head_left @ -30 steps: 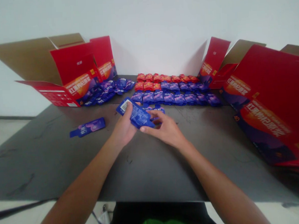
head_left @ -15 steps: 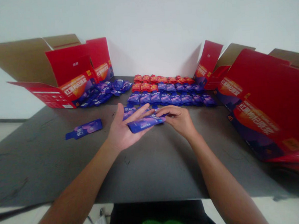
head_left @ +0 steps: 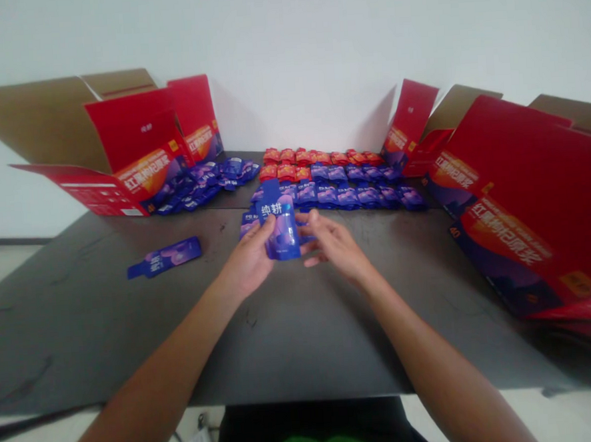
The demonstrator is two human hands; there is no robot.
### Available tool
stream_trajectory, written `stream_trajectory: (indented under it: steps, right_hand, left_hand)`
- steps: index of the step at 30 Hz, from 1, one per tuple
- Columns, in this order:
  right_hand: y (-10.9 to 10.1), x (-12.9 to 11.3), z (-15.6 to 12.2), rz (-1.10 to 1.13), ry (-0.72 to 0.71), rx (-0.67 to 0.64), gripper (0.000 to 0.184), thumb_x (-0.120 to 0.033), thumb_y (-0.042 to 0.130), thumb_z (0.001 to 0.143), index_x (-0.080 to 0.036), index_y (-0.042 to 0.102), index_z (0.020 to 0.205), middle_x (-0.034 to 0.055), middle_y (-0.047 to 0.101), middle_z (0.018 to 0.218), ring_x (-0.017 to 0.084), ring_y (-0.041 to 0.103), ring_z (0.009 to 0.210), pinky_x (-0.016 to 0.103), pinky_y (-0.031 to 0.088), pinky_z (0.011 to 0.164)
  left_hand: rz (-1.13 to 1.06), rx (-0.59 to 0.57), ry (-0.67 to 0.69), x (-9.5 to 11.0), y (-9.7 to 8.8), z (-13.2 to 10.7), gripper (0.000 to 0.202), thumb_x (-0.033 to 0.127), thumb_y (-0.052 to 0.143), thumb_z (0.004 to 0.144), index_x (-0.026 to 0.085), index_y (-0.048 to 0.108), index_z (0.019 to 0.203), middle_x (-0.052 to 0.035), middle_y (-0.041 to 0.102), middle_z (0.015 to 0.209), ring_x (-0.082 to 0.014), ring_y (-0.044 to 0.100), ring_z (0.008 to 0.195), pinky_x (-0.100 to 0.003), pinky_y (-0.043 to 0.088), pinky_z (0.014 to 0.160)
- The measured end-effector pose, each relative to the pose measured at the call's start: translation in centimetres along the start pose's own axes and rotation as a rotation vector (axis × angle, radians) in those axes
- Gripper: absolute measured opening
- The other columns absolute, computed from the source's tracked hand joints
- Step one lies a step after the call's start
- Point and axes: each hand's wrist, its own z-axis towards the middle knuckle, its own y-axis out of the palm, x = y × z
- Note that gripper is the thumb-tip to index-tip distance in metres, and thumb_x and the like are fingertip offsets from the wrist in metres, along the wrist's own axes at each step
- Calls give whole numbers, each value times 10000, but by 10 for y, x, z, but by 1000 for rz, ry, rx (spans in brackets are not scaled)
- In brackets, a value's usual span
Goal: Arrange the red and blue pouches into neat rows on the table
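Note:
A blue-purple pouch [head_left: 282, 232] with white lettering is gripped in my left hand [head_left: 250, 260], thumb across its front, its narrow end pointing up. My right hand [head_left: 334, 242] is beside the pouch's right edge with fingers apart; whether the fingertips touch its back I cannot tell. Behind my hands, more blue pouches [head_left: 347, 196] and red pouches [head_left: 322, 158] lie in rows on the dark grey table [head_left: 302, 334]. A few blue pouches just behind the held one are partly hidden. One single blue pouch [head_left: 170, 256] lies flat to the left.
At the left stands an open red carton [head_left: 135, 137] with a loose heap of blue pouches [head_left: 207, 180] beside it. Large open red cartons [head_left: 534, 200] take up the right side. A white wall [head_left: 296, 61] rises behind the table.
The pouch lay across my open left palm; now it is upright and my left hand has closed on it. My right hand has let go of its end and opened beside it.

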Motion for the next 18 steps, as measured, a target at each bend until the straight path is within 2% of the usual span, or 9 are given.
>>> stream_trajectory:
  steps: [3,6,8,11,14,18]
  right_hand:
    - [5,3,-2,-43,-3,-129,478,-544,780,762,-214,726,1103,45,734,985,142,678,776,195,554,541]
    - [3,8,0,-53,-34,-144,393,-512,802,734,-198,752,965,12,719,839,121,650,735,171,520,537]
    - [-3,11,5,-28,-30,-69,412,-513,802,728,-192,761,983,11,707,786,115,638,705,164,491,521]
    - [-18,19,15,34,-13,83,470,-524,794,730,-183,761,1052,31,721,839,114,641,709,172,472,521]
    - [-33,31,25,33,20,177,466,-527,776,742,-161,761,1030,38,717,841,109,630,688,186,485,543]
    - [-44,49,34,-48,104,233,384,-472,771,750,-144,759,950,38,706,813,102,613,642,189,503,532]
  left_hand:
    - [12,33,52,0,0,3,293,390,752,850,188,710,1058,-68,755,984,-202,720,907,-356,566,844]
    - [42,37,71,-3,-3,4,299,412,750,848,188,716,1043,-68,746,999,-187,698,903,-308,543,791]
    - [94,54,85,-5,-5,4,303,439,740,851,192,731,1026,-70,738,1027,-170,674,872,-260,509,704]
    - [206,180,112,-7,-9,5,317,440,754,832,226,752,1066,-57,718,1108,-134,624,818,-211,422,583]
    - [280,291,147,-8,-13,6,329,422,747,832,262,754,1120,-45,695,1174,-121,591,815,-199,373,563]
    - [323,323,177,-7,-16,8,290,422,746,822,250,764,1055,-46,700,1098,-128,576,805,-215,350,581]
